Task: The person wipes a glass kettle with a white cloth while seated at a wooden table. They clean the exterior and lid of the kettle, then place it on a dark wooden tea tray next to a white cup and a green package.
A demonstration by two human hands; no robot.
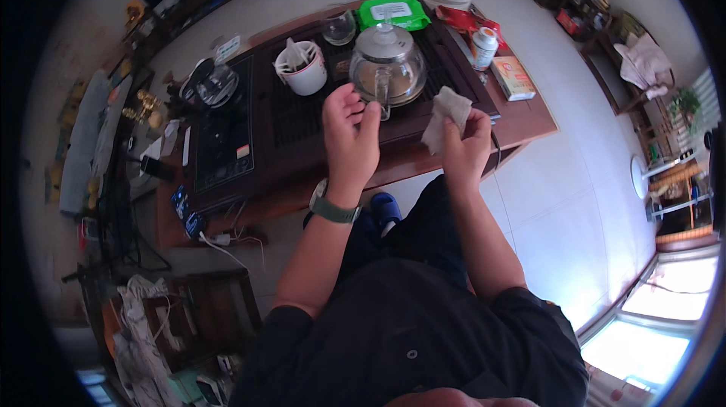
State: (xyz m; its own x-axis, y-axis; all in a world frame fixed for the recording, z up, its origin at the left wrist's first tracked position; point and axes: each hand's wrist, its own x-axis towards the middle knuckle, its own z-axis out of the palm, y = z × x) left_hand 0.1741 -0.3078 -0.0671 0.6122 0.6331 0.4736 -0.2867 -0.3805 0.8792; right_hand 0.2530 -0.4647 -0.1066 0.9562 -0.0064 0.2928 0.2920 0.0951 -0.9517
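Note:
A folded, pale cloth or wipe (pixel 443 117) is pinched between the thumb and fingers of my right hand (pixel 468 143), over the front edge of the tea tray (pixel 309 140). My left hand (pixel 351 140), with a green-strapped watch on its wrist, is raised with thumb and fingers apart and nothing in it. Just beyond its thumb stands a glass teapot (pixel 363 72) with a lid, its handle facing me; whether the thumb touches the handle, I cannot tell. Left of the teapot is a white mug (pixel 311 79) with a drip bag hung in its mouth.
A glass cup (pixel 340 32) and a green wipes pack (pixel 417 22) sit behind the teapot. To the right are a white bottle (pixel 484 49) and a small box (pixel 513 78). A glass pot (pixel 218 83) stands by the black cooktop (pixel 224 134), a phone (pixel 187 213) at the table's left corner.

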